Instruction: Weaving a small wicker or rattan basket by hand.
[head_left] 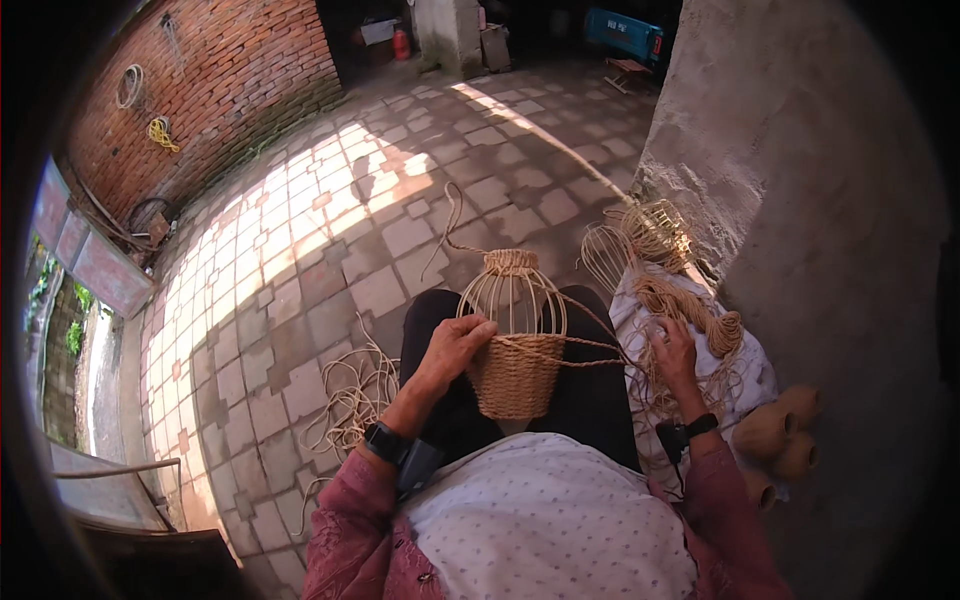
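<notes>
A partly woven basket sits between my knees. Its lower half is tight weave, bare ribs bow above that, and a woven neck tops them. My left hand grips the basket's left side at the edge of the weave, thumb on top. From the basket, twisted cord stretches to the right, toward my right hand. That hand is closed around the strands, though its fingertips are partly hidden. A loose cord end trails off beyond the neck onto the paving.
On the right, a white cloth carries a bundle of twisted cord. Bare rib frames lean beyond it by the wall. Several round brown pots lie nearby. Tangled cord lies on the paving at left.
</notes>
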